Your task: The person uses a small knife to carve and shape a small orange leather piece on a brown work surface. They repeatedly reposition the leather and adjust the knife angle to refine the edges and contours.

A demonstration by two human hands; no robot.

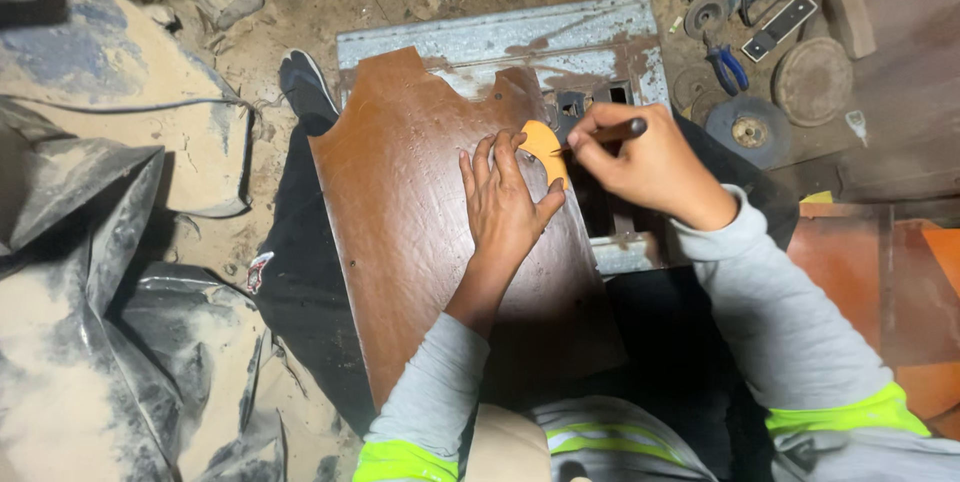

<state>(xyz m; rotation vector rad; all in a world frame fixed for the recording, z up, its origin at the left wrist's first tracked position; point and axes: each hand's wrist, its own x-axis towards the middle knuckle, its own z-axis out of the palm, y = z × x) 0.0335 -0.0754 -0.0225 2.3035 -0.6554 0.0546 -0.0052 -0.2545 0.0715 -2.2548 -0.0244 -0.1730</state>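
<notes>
Head camera, steep close downward view over lap

A dusty dirt floor [290, 12] strewn with rubble was seen under dim, warm light. Crumpled grey sacks [110, 272] were heaped at one side, while blue-handled pliers [727, 64] and round discs [812, 80] were scattered opposite

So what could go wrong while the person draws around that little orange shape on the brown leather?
The orange template is pinned only by the left hand; if it slips, the traced line may come out crooked. The fingers lie right beside the dark pen held in the right hand, so its tip might poke them. The brown leather sheet rests on the lap and a metal plate and could shift.
</notes>
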